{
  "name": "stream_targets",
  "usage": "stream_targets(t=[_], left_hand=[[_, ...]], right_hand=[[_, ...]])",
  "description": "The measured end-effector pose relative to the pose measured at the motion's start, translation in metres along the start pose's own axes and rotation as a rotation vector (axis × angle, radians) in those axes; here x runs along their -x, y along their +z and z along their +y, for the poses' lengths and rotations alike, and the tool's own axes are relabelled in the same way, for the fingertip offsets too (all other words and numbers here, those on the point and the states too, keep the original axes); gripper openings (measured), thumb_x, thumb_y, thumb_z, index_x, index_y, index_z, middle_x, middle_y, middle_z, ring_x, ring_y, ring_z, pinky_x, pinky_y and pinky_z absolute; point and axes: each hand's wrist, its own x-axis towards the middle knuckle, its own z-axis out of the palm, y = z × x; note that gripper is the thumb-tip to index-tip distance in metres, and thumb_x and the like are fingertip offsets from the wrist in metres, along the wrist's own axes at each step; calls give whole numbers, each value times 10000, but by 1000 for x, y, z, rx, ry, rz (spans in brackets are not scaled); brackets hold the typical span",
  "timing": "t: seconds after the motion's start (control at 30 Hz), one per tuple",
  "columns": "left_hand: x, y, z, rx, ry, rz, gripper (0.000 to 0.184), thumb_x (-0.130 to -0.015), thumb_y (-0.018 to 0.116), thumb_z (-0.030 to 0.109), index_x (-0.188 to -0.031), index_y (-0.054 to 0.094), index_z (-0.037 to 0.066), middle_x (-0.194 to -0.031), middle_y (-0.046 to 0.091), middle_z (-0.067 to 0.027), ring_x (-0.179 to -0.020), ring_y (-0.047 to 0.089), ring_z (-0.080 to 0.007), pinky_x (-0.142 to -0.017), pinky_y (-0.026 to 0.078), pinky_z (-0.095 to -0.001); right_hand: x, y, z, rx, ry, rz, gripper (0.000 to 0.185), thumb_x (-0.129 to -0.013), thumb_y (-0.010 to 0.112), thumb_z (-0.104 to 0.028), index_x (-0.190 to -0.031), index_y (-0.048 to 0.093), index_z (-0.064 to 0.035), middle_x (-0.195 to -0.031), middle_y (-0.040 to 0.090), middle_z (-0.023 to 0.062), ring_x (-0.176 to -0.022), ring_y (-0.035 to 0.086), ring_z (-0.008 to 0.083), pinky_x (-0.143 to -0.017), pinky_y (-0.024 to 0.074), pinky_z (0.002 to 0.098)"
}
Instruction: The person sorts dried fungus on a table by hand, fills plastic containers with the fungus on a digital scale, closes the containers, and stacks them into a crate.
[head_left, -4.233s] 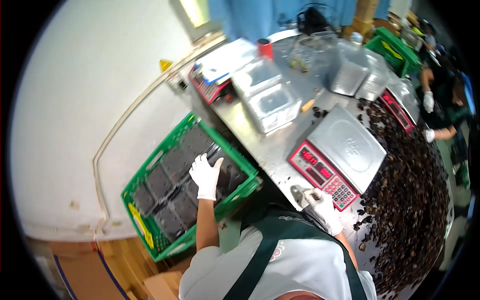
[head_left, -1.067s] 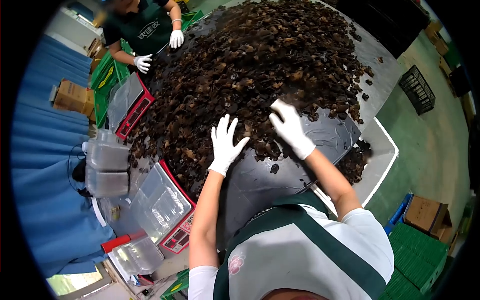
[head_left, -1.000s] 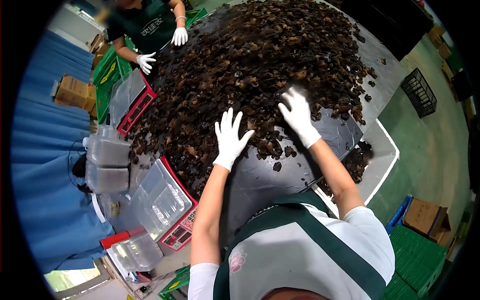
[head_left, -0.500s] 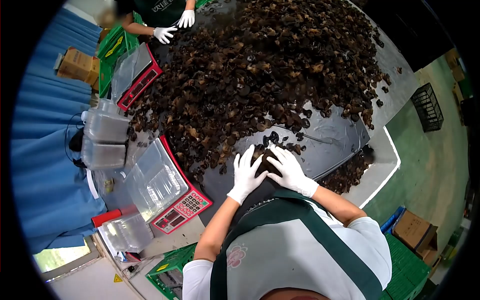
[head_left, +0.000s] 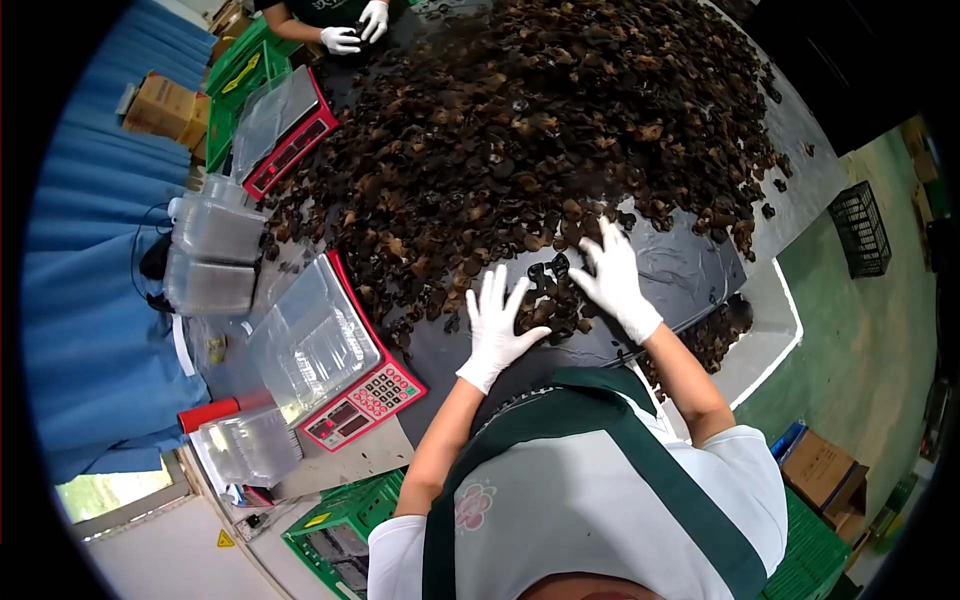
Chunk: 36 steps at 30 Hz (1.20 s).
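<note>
My left hand (head_left: 497, 328), in a white glove, lies with fingers spread on the dark sheet (head_left: 440, 365) at the near edge of the table. To its right, my right hand (head_left: 614, 279), also gloved, has its fingers apart and reaches toward the big heap of dark brown fungus pieces (head_left: 530, 130). Between the two hands sits a small cluster of pieces (head_left: 558, 305). Neither hand holds anything that I can see. A red and silver scale (head_left: 365, 400) with clear plastic trays on top is left of my left hand.
Across the table, a co-worker's gloved hands (head_left: 358, 30) are close together near a second scale (head_left: 290, 150). Clear containers (head_left: 210, 285) stand at the left. A white bin (head_left: 765, 345) is at the right, a black crate (head_left: 860, 230) beyond, a green crate (head_left: 345, 530) below left.
My hands have moved apart and forward from around the small cluster, my right hand farther up toward the heap. The co-worker's hands have come closer together.
</note>
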Motion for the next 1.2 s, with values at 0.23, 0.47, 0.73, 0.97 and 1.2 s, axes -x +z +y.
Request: stream_targets(t=[0.23,0.47,0.73,0.97,1.2], left_hand=[[41,7,-10,-3,183,5,511,-697,778,343,-1143,623,148,-1405,432,-127,-1333,348,-347,-1076,243,-568],[71,-10,-16,-21,65,26,839,-619,841,377,-1336,483,131,-1471,313,-234,-1354,313,-409,-1078,271,-528],[18,0,16,-41,117,-118,985,-559,840,450,-1413,412,211,-1507,254,-201,-1380,250,-395,-1029,275,-610],[-22,23,42,-127,306,-85,774,-658,760,481,-1333,513,194,-1466,351,-135,-1180,437,-290,-912,374,-448],[-7,16,14,-61,391,149,383,-711,751,294,-1044,656,131,-1048,619,-48,-780,594,-211,-646,491,-312]], right_hand=[[70,-22,-46,-182,-191,-231,389,-773,711,-292,-1078,640,-62,-1345,474,195,-1277,400,381,-1046,334,491],[70,-60,-24,-192,105,-189,602,-705,777,-296,-1230,563,-94,-1330,524,127,-1060,562,309,-897,480,376],[80,-21,-25,-212,147,-285,970,-648,820,-202,-1451,285,-101,-1483,328,153,-1195,518,325,-920,499,362],[77,-15,-19,-451,313,-307,931,-640,825,-159,-1436,344,-114,-1427,433,129,-1083,604,276,-862,514,324],[82,-29,-18,-347,259,-277,974,-625,844,-239,-1445,332,-119,-1445,416,112,-1119,588,245,-853,511,311]])
